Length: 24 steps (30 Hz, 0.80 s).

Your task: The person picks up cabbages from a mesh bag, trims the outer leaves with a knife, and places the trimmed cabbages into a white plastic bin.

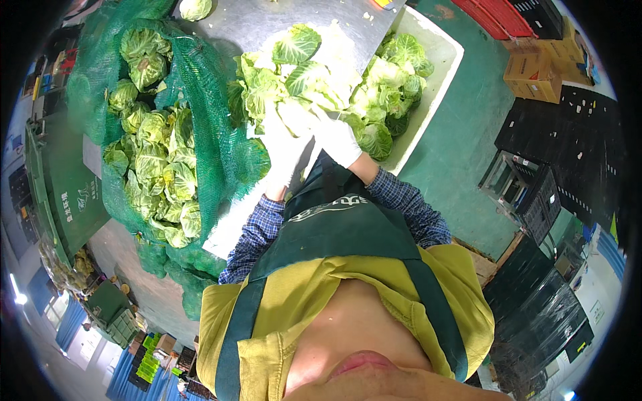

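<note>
Both my hands wear white gloves and meet at the near edge of a metal table [225, 22]. A pale, overexposed cabbage [297, 118] lies between them. My left hand [281, 143] grips its left side. My right hand [337, 138] is at its right side; glare hides its fingers, and whether it holds a tool cannot be told. Loose green cabbage leaves [261, 90] are heaped just beyond my hands. To the right, a white tub [436, 95] holds many leaves. A whole cabbage [195, 9] sits at the table's far left.
A green mesh sack [208, 110] full of cabbages stands against the table's left side. A green wheeled bin [65, 185] is farther left. Cardboard boxes [531, 75], a red crate [494, 17] and a black crate [541, 205] stand to the right. A yellow-orange object lies at the table's far edge.
</note>
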Each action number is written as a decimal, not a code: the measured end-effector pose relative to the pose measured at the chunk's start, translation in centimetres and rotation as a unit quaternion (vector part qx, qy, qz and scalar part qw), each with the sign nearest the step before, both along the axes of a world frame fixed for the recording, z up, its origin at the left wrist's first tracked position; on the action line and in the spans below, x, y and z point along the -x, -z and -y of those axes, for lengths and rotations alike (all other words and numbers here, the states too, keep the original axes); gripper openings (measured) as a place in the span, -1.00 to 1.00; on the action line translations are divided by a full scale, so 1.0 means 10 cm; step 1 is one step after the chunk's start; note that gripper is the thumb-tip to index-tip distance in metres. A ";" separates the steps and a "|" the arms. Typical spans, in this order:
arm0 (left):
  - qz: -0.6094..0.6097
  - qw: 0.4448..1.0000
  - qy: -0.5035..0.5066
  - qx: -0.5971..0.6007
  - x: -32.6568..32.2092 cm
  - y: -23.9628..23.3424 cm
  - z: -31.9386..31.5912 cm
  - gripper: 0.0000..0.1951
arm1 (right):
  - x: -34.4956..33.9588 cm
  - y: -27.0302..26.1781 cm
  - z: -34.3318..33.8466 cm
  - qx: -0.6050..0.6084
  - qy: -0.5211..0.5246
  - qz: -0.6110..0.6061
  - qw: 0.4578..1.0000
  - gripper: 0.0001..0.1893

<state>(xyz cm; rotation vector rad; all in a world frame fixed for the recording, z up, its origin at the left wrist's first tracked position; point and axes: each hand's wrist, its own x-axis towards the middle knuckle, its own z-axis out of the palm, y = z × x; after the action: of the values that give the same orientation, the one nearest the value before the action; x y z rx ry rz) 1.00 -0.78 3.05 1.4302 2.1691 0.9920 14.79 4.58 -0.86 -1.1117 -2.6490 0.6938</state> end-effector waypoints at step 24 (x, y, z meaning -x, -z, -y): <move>0.416 0.903 -0.107 -0.016 -0.11 -0.22 0.29 0.16 | -0.22 0.08 -0.41 0.034 0.196 -0.217 0.956 -0.46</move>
<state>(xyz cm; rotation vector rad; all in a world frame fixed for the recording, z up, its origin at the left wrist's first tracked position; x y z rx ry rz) 2.12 -3.67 5.23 0.5770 1.6598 1.3898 16.99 8.67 -1.70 -1.2784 -1.9783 0.8345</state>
